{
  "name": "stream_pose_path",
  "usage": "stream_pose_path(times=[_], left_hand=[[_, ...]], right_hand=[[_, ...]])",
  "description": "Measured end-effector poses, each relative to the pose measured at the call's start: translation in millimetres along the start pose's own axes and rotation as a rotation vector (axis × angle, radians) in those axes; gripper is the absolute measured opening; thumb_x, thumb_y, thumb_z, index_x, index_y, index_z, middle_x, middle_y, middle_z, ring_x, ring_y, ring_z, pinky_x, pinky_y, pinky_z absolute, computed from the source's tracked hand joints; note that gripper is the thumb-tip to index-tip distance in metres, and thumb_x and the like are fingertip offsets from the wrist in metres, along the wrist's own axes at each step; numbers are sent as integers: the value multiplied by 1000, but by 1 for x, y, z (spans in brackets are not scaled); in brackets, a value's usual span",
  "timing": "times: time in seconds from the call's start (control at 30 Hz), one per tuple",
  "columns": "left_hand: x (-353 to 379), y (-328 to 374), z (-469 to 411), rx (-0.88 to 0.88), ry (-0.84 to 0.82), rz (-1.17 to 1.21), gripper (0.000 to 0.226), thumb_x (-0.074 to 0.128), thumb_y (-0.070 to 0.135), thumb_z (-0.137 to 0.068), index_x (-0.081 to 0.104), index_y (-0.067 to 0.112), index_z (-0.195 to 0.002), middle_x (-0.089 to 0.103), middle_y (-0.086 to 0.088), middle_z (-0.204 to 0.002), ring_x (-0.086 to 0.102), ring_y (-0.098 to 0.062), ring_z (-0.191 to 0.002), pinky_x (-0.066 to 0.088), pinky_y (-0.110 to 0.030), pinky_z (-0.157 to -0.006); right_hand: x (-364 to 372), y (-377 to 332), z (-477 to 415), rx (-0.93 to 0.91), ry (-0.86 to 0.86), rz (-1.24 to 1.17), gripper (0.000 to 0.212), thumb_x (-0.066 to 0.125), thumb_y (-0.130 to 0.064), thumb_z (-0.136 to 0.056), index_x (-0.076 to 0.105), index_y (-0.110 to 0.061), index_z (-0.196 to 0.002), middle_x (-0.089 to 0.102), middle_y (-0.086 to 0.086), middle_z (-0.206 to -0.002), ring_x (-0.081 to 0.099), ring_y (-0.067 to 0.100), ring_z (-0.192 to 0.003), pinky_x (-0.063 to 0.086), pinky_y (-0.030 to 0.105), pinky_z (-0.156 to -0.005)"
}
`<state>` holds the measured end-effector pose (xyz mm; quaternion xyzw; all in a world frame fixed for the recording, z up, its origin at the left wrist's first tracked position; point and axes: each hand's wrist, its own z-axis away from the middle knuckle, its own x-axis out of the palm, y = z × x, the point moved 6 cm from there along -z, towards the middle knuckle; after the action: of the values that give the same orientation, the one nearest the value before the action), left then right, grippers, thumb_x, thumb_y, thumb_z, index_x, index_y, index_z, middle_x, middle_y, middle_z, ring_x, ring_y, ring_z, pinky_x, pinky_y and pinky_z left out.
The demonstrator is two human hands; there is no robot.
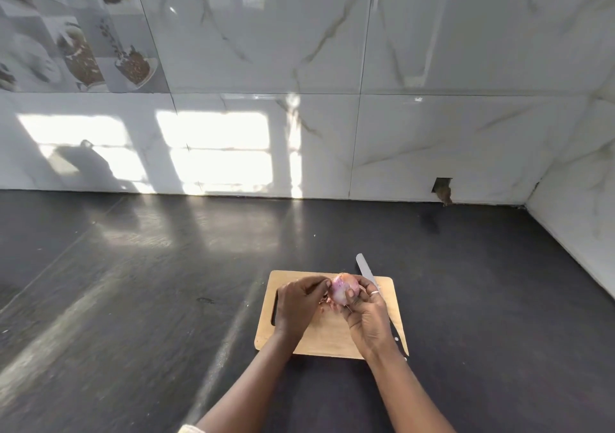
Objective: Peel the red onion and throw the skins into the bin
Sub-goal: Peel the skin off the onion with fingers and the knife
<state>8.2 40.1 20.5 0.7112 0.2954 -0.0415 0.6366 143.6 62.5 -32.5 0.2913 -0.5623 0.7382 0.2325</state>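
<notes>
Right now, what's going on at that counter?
A person is peeling a red onion over a wooden cutting board. The right hand holds it while the left hand pinches skin at its side. A few skin scraps lie on the board. A knife rests along the board's right edge. No bin in view.

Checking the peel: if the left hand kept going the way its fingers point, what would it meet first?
The onion, held in the right hand; the left hand fingertips already seem to touch it.
</notes>
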Motion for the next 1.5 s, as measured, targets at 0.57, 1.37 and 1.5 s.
stream_pose_path(times=[0.57,1.37,1.5], left_hand=[[-2,-17,-6,-165,2,-149,14,64,27,-82,73,17,-81,73,-1,-77,66,-17,-74,50,-33,-70],[15,-13,-1,-320,-150,398,11,71,22,-77,77,14,-72,64,10,-54,52,-8,-60,46,-32,-66],[15,-10,-1,-317,-131,351,15,68,15,-81,75,5,-72,53,17,-43,42,2,-47,35,-19,-52]], right_hand=[[7,0,6,64,14,-173,40,79,-7,-63,58,-3,-97,63,21,-103,68,32,-87,54,45,-80],[6,-1,5,-28,31,-17,23,47,14,-88,53,-2,-102,60,19,-103,65,29,-87,59,31,-64],[3,0,6,-30,43,-22,30,46,18,-86,50,1,-111,57,24,-109,65,31,-89,59,32,-67]])
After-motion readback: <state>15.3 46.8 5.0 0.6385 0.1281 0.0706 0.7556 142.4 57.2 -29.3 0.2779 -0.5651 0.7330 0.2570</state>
